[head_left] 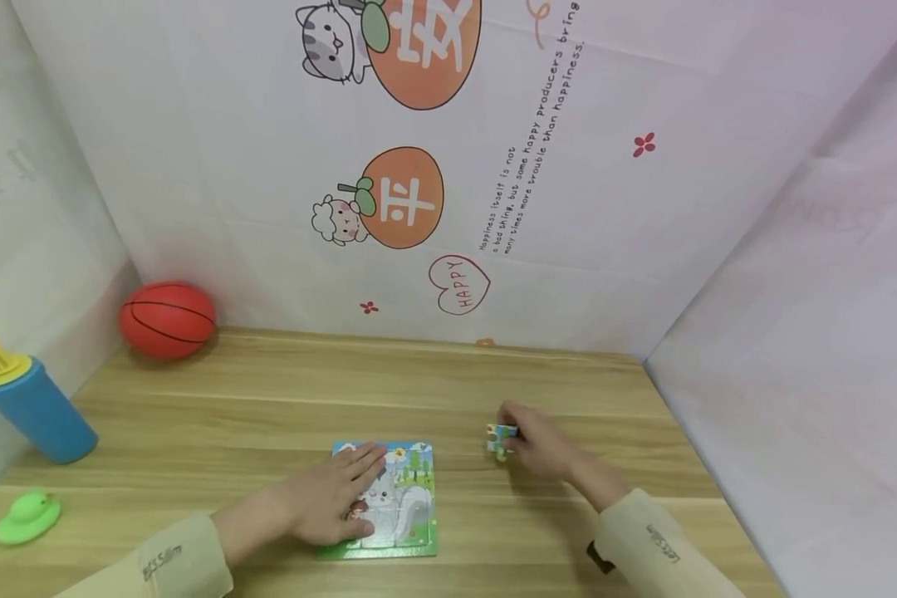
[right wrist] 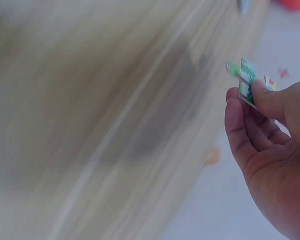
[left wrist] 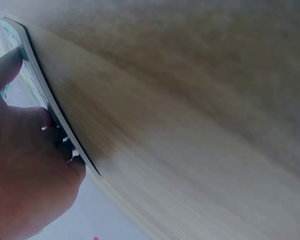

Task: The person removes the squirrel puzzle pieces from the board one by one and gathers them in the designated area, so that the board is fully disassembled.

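A jigsaw puzzle (head_left: 411, 507) with a grey squirrel-like animal, trees and a green-and-blue border lies flat on the wooden table. My left hand (head_left: 332, 498) rests on its left part with the fingers extended, covering some of the picture. In the left wrist view, the thumb and fingers of that hand lie along the puzzle board's edge (left wrist: 55, 102). To the right of the puzzle, my right hand (head_left: 541, 444) pinches jigsaw pieces (head_left: 499, 440) between thumb and fingers. The right wrist view shows the green-printed pieces (right wrist: 245, 80) held above the table, partly hidden by the thumb.
A red ball (head_left: 168, 320) sits at the table's back left corner. Along the left side stand a blue cylinder with a yellow top (head_left: 37, 411) and a small green toy (head_left: 27, 518). Printed white cloth (head_left: 568, 274) hangs behind the wooden table (head_left: 291, 407) and at both sides.
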The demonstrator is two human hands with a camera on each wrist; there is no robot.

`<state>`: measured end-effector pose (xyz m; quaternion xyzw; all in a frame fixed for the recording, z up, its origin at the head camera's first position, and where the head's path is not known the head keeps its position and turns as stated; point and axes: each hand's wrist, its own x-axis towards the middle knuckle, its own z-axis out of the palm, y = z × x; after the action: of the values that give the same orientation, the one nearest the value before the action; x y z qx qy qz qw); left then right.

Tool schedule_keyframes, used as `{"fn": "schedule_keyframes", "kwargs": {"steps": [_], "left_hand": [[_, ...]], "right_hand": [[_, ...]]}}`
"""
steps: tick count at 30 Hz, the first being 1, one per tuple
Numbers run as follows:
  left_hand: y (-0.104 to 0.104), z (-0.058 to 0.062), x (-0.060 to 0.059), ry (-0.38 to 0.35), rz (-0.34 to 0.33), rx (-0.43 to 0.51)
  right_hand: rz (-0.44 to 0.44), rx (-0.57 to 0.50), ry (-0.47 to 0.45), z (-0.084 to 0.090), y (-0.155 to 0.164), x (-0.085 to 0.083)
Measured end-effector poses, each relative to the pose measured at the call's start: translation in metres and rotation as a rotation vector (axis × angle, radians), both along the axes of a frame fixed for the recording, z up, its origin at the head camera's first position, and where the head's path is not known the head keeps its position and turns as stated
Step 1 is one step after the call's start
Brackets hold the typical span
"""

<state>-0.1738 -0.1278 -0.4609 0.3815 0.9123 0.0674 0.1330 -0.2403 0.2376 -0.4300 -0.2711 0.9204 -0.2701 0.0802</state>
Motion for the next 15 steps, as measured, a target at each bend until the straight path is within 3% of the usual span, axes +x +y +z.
{"fn": "schedule_keyframes", "kwargs": {"steps": [5, 15], "left_hand": [[0.000, 0.002, 0.001, -0.002, 0.008, -0.012], [0.000, 0.002, 0.001, -0.012, 0.020, -0.018]], "right_hand": [[-0.024, 0.043, 0.013, -0.004, 0.038, -0.001], [-0.051, 0.048, -0.058, -0.011, 0.085, 0.001]]}}
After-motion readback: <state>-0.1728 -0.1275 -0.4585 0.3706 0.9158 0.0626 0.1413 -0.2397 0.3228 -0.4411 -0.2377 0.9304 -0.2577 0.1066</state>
